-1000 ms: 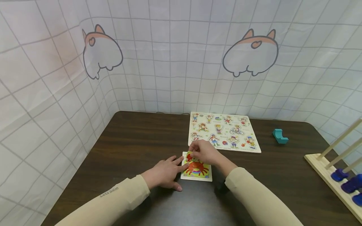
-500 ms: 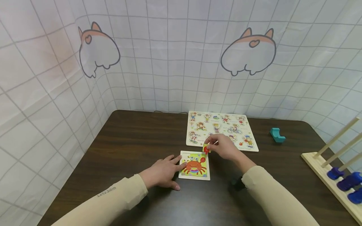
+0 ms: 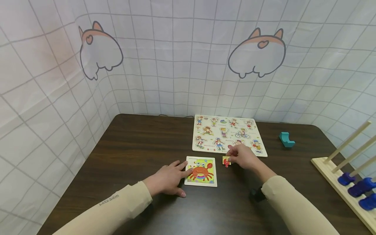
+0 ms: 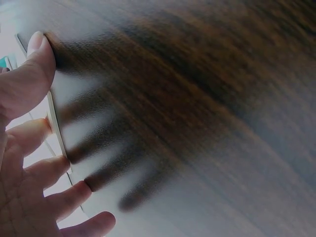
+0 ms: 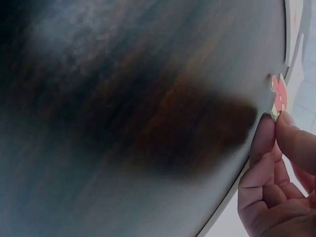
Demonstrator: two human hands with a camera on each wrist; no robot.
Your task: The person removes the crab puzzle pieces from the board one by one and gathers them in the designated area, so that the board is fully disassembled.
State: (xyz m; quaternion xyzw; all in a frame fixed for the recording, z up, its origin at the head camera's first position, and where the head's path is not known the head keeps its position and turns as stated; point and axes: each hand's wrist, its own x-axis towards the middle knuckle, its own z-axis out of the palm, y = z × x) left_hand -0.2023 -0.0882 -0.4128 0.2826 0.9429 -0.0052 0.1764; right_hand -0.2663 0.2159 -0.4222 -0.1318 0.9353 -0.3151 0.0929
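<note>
Here's the right hand (image 3: 243,156), out over the table (image 3: 132,140) just right of the middle, wrist angled in from the near right, and it has a puzzle piece (image 3: 225,161) pinched between thumb and forefinger! Red and yellow, that piece, right of the crab puzzle (image 3: 200,185) and just short of the big picture board (image 3: 255,134). The right wrist camera shows the other fingers curled back toward the palm and the piece tilted up, seen nearly edge-on; whether it touches the tabletop, can't tell.

Across to the left hand (image 3: 168,179): back upward, fingers spread and fairly straight, thumb out toward the near edge, gripping nothing, two fingertips on the left rim of the crab puzzle. Pale base shows at that puzzle's far left corner.

The big board lies by the table's far edge, a stretch of its near side hidden behind the right hand, its lettering too small to read. A teal block (image 3: 286,139) sits toward the far right corner; along the right edge runs a wooden rack (image 3: 326,166) with blue pieces (image 3: 361,187), cut off by the frame. The table's near edge is out of shot, and a dark object (image 3: 256,195) at the right cuff is hard to make out.
</note>
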